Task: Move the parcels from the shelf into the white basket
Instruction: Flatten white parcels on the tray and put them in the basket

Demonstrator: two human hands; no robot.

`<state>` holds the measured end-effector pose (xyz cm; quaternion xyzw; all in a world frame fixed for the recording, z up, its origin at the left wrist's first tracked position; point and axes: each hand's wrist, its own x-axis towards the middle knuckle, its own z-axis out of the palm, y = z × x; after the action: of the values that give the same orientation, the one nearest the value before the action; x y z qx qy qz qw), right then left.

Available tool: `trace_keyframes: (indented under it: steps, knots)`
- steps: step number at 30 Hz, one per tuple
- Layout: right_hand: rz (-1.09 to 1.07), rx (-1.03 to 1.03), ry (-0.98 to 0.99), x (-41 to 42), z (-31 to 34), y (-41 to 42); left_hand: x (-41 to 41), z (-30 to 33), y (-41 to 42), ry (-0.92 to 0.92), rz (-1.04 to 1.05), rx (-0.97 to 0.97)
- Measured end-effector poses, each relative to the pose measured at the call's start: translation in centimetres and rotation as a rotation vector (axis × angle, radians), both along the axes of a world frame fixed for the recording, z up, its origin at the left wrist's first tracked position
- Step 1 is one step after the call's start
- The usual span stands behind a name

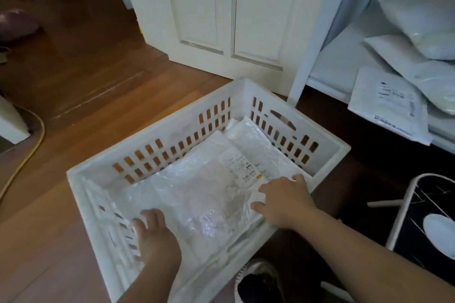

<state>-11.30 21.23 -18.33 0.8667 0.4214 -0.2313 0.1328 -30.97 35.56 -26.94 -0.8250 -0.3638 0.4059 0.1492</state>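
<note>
The white slotted basket (157, 128) stands on the wooden floor in front of me. A clear plastic parcel (202, 194) with a printed label lies on top inside it, over another white parcel (256, 142). My left hand (155, 236) rests with spread fingers on the top parcel's near left edge. At the parcel's right edge, beside the basket wall, my right hand (283, 199) lies flat. On the white shelf (327, 74) at the right lie a flat labelled parcel (386, 103) and several pale bagged parcels (418, 15) stacked behind it.
A white panelled door (234, 7) stands behind the basket. A yellowish hose (37, 140) curves over the floor at the left. At the lower right is a white wire frame (403, 209) with dark contents; a shoe (256, 283) shows at the bottom edge.
</note>
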Motion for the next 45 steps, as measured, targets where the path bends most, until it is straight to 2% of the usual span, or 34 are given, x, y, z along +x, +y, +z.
trace_keyframes:
  steps: [2,4,6,12,16,19,21,22,27,34,37,40,45]
  knots:
    - [0.019,0.046,-0.048,-0.2,-0.4,-0.2,1.1,-0.3,-0.3,-0.131,0.063,-0.152]
    - [0.023,0.099,-0.073,-0.4,-0.4,-0.4,1.9,-0.8,-0.4,-0.262,0.297,-0.35]
    - [0.023,0.125,-0.07,-0.5,-0.5,-0.4,2.1,-1.7,-0.7,-0.262,0.44,-0.461]
    - [0.026,0.166,-0.077,-0.4,-0.8,-0.6,1.2,-3.1,-0.4,-0.141,0.414,-0.543]
    - [0.01,0.213,-0.069,-0.3,-0.9,-0.9,2.2,-2.3,0.3,-0.025,0.304,-0.494]
    - [-0.082,0.355,0.093,-0.1,-0.6,-1.3,3.7,-0.5,0.3,-0.004,0.27,-0.489]
    - [-0.261,0.533,0.275,0.2,0.0,-2.6,5.0,1.0,0.6,-0.096,0.239,-0.473]
    - [-0.326,0.618,0.301,0.5,0.4,-3.8,5.9,2.0,0.7,-0.186,0.204,-0.454]
    - [-0.413,0.708,0.105,2.8,3.7,-11.0,11.4,8.6,-0.5,-0.659,-0.05,-0.412]
    - [-0.492,0.659,-0.212,5.3,8.8,-23.2,19.9,17.7,-9.8,-1.042,-0.291,-0.552]
    - [-0.534,0.588,-0.338,6.1,10.6,-28.3,23.2,20.4,-15.6,-1.149,-0.421,-0.618]
    - [-0.631,0.596,-0.429,6.4,11.2,-34.1,25.9,22.3,-22.0,-1.181,-0.517,-0.706]
    - [-0.775,0.365,-0.611,8.1,11.5,-41.3,29.1,23.2,-30.7,-1.071,-0.725,-0.844]
